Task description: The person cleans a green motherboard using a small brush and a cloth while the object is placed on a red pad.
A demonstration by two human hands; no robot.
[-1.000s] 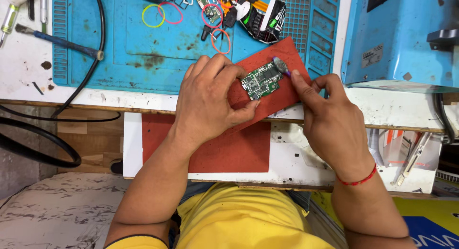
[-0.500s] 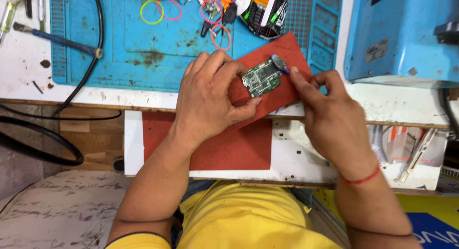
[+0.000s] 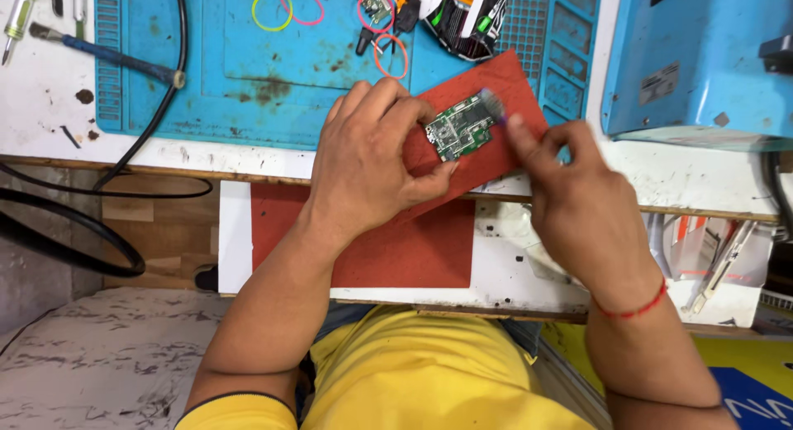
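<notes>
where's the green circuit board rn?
Head view, upper centre: green circuit board lies on the red pad, under the left hand fingertips, right hand beside it.

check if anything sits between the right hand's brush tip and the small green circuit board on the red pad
Nothing visible does. The right hand has the blurred brush tip right at the edge of the small green circuit board, which the left hand steadies on the red pad.

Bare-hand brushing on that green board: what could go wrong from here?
1. The left hand pins the green circuit board with bare fingertips only, so a brush stroke may skid it across the red pad.
2. That pad overhangs the bench edge, and a push might tip it and the board off.
3. The right hand works a brush right at the board's corner; bristles could snag small parts.
</notes>
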